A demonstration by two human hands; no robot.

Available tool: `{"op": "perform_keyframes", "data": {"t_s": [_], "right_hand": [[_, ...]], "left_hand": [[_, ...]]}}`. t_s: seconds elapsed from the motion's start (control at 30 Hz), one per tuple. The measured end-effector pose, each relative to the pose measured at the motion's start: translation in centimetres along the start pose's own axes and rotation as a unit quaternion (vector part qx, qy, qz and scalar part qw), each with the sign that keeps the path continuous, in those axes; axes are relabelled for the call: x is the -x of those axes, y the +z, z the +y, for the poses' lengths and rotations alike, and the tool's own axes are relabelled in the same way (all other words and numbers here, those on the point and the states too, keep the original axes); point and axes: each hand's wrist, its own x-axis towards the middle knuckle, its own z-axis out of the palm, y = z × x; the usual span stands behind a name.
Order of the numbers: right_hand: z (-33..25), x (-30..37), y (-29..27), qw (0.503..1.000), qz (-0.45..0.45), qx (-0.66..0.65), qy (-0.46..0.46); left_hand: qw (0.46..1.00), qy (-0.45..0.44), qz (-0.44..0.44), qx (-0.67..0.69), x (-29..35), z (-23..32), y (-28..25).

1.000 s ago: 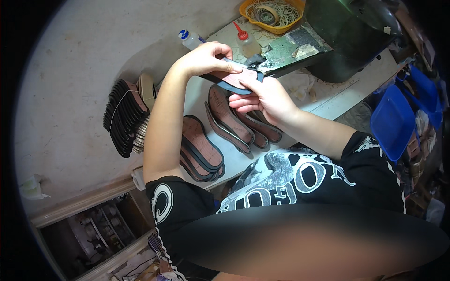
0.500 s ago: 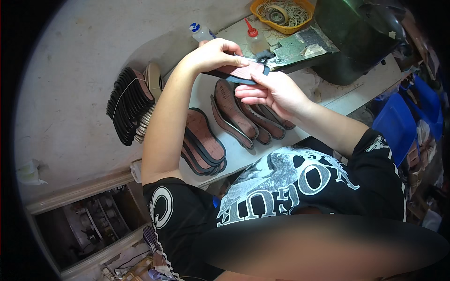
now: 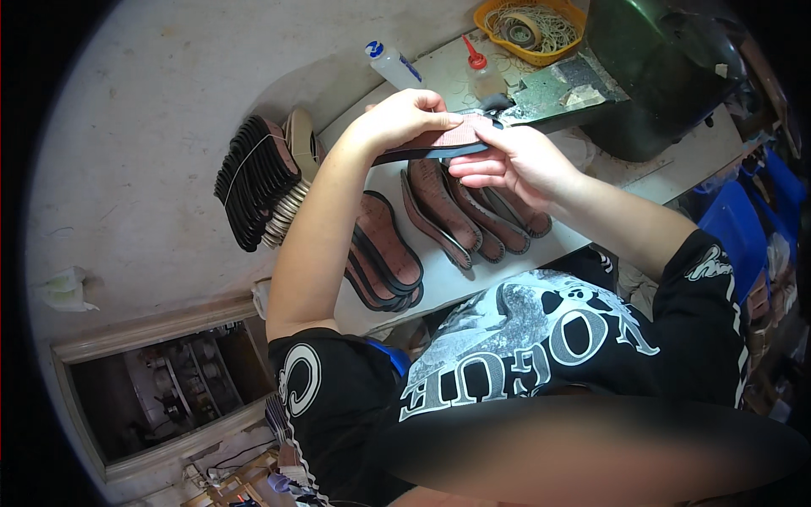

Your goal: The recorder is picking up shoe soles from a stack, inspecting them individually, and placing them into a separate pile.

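With both hands I hold a shoe insole (image 3: 448, 140), pinkish-brown on top with a dark, bluish edge band. My left hand (image 3: 407, 122) grips it from its left and far side, thumb on the top face. At its right end, my right hand (image 3: 528, 160) pinches it under the thumb; the other fingers stretch out below the near edge. That right end lies against the dark working end of a green machine (image 3: 557, 91), and the exact contact is hidden. Below my hands on the white table (image 3: 629, 173) lie several curved insoles (image 3: 452, 211) and a flat stack of black-edged insoles (image 3: 393, 245).
A tied bundle of black-edged insoles (image 3: 258, 182) stands by the wall, left of my left forearm. Beyond my hands are a white bottle with a blue cap (image 3: 395, 68), a red-tipped bottle (image 3: 485, 78) and a yellow basket (image 3: 541, 58) holding string and a tape roll.
The whole view has shifted, so the scene sits farther right. The insole has turned slightly in my hands and shows more of its bluish edge. Both hands keep their grip.
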Motion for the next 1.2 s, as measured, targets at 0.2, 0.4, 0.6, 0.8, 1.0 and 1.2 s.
{"op": "perform_keyframes", "data": {"t_s": [0.2, 0.4, 0.6, 0.8, 1.0, 1.2], "right_hand": [[-0.7, 0.0, 0.3, 1.0, 0.005, 0.015, 0.007], [-0.8, 0.0, -0.1, 1.0, 0.0, 0.02, 0.002], [-1.0, 0.1, -0.2, 0.999, 0.002, 0.035, 0.002], [-1.1, 0.4, -0.1, 0.998, 0.009, 0.053, -0.013], [-0.8, -0.3, -0.9, 0.998, 0.031, 0.052, -0.015], [-3.1, 1.4, -2.7, 0.989, -0.007, 0.138, 0.061]], "left_hand": [[0.998, -0.025, 0.053, -0.038, 1.3, 0.8, 0.9], [0.994, -0.08, 0.055, 0.041, 2.2, 1.2, 1.7], [0.998, -0.052, 0.042, 0.015, 1.9, -0.2, 1.8], [0.995, -0.081, 0.049, 0.038, 2.9, 1.0, 3.0], [0.989, -0.082, 0.043, 0.119, 2.9, 1.1, 3.7], [0.981, -0.092, 0.015, 0.168, 3.1, 1.7, 4.9]]}}
